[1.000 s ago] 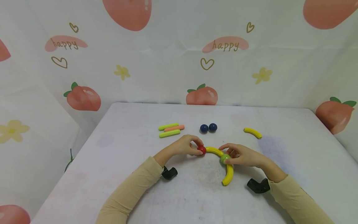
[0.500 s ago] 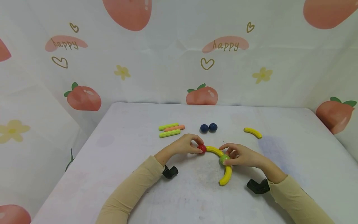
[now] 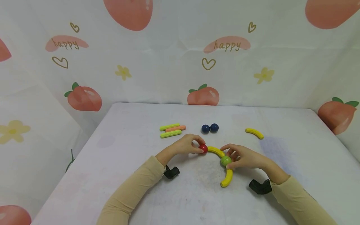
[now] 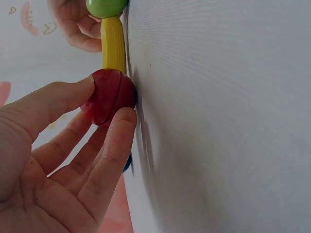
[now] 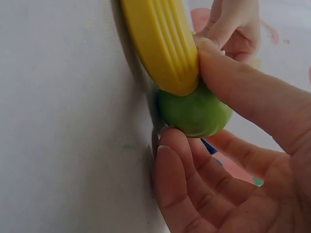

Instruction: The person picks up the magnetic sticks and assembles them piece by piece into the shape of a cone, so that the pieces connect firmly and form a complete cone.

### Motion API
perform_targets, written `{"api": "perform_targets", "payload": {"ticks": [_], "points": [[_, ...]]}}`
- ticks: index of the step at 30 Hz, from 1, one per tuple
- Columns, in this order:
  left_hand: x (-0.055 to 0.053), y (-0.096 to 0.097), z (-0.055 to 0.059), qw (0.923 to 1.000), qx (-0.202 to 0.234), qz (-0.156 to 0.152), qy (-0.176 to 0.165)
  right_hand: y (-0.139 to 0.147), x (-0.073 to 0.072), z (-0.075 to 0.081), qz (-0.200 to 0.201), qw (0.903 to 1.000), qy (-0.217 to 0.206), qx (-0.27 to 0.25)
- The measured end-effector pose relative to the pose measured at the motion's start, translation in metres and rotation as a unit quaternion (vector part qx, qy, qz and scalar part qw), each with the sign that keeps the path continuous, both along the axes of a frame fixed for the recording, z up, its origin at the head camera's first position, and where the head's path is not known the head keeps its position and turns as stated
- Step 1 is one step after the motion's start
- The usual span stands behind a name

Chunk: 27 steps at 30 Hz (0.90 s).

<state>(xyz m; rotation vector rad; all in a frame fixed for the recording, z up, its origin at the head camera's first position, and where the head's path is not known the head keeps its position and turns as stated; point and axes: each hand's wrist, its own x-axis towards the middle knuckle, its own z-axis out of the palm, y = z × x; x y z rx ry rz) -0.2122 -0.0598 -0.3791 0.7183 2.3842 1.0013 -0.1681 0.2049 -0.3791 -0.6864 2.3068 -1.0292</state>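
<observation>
A magnetic-toy-like chain lies on the table: a red ball [image 3: 203,148], a curved yellow rod [image 3: 216,151], a green ball [image 3: 226,161] and a second curved yellow rod [image 3: 227,178] pointing toward the person. The left hand [image 3: 187,144] pinches the red ball [image 4: 109,97] between thumb and fingertips, its seam showing in the left wrist view. Around the green ball curls the right hand [image 3: 245,156], fingertips at its side. In the right wrist view that thumb lies along the end of the nearer yellow rod [image 5: 163,43], where it meets the green ball [image 5: 197,114].
Farther back on the white table [image 3: 135,118] lie two yellow-green sticks [image 3: 170,134] with an orange stick [image 3: 175,128] between them. Two dark blue balls [image 3: 205,128] sit side by side. Another curved yellow rod [image 3: 254,133] lies at the back right. Black wrist devices [image 3: 260,187] hang under both sleeves.
The nearer yellow rod's free end has swung slightly left. The right thumb has slid down off the green ball's front toward that rod. The left hand keeps its pinch on the red ball.
</observation>
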Motion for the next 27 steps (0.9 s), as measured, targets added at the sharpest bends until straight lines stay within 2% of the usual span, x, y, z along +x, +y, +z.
{"api": "perform_targets", "payload": {"ticks": [10,15,21,27], "points": [[-0.001,0.003,0.000,0.9999,0.001,-0.001,0.017,-0.003,0.002,-0.002,0.019,0.9998,0.006,0.002],[-0.001,0.007,0.000,0.9997,0.000,0.002,0.026,-0.005,0.001,-0.005,0.020,0.9996,-0.004,-0.019],[0.000,0.013,0.000,0.9994,-0.013,0.004,0.033,-0.011,0.000,-0.006,-0.009,0.9993,-0.005,-0.037],[0.002,0.019,0.002,0.9998,-0.013,0.008,0.016,-0.017,-0.001,-0.008,-0.036,0.9979,-0.024,-0.047]]}}
